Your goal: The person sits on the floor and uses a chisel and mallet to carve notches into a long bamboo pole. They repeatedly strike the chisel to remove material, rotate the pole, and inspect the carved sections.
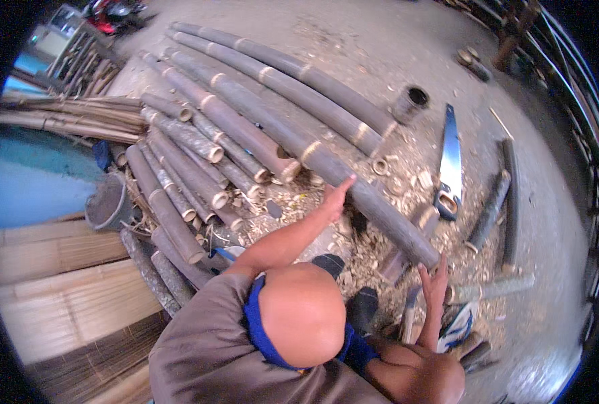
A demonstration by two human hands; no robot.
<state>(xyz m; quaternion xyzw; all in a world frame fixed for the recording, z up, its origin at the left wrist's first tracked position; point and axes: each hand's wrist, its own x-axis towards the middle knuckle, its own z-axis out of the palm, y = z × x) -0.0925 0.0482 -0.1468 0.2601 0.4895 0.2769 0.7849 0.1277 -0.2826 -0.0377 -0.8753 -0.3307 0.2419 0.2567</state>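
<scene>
A long brown bamboo pole [387, 219] with pale joints runs from the upper left to just before my knees. My left hand [336, 202] grips it from its near side, a finger lying on top. At the pole's near end is my right hand [434, 279], its thumb and fingers around the cut rim. Under this end lies a brown block-like piece [395, 264], partly hidden by the pole. A handsaw [451, 161] with a dark and wooden handle rests on the floor to the right. Pale wood chips [373, 256] cover the floor below the pole.
Other long poles [299, 71] lie alongside, and cut bamboo lengths [192, 172] are piled at left by a grey bucket [107, 202]. A hollow bamboo piece [413, 102] stands beyond the saw. At right lie a dark length [489, 212], a greenish one [491, 288] and a sandal [462, 324].
</scene>
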